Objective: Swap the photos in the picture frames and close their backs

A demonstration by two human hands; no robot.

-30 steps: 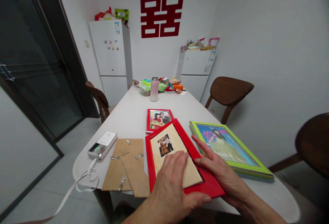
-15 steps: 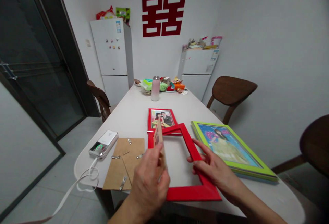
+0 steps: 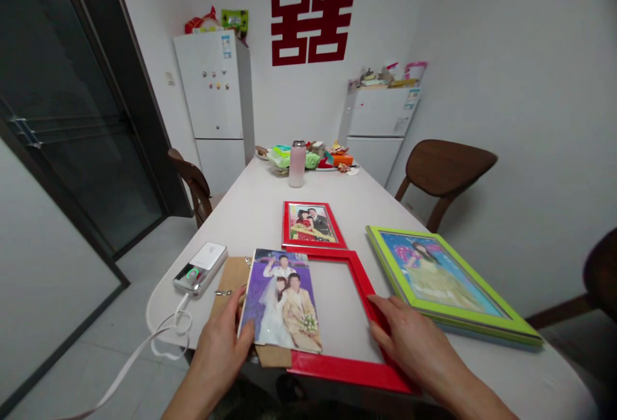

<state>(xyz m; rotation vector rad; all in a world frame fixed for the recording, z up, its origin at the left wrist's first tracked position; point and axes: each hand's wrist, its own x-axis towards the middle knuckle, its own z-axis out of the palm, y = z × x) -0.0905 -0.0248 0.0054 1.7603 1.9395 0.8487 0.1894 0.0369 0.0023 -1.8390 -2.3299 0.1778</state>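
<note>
My left hand (image 3: pixel 224 343) grips the left edge of a wedding photo (image 3: pixel 282 304), its picture side facing up. The photo overlaps a brown backing board (image 3: pixel 224 279) with metal clips and the left part of an empty red picture frame (image 3: pixel 357 378). On that frame's right side, my right hand (image 3: pixel 409 336) is closed, thumb and fingers around the bar. Just beyond lies a smaller red-framed photo (image 3: pixel 311 224). A green-framed picture (image 3: pixel 438 272) rests to the right of my right hand, on top of another flat piece.
A power bank (image 3: pixel 200 269) with a white cable (image 3: pixel 130 362) lies at the table's left edge. Farther back stand a pink bottle (image 3: pixel 297 164) and a pile of snack packets (image 3: pixel 332 158). Wooden chairs (image 3: pixel 446 166) flank the white table (image 3: pixel 250 214).
My left hand has moved left and turned the photo from edge-on to face up. The red frame has come lower, and my right hand has slid down its right bar.
</note>
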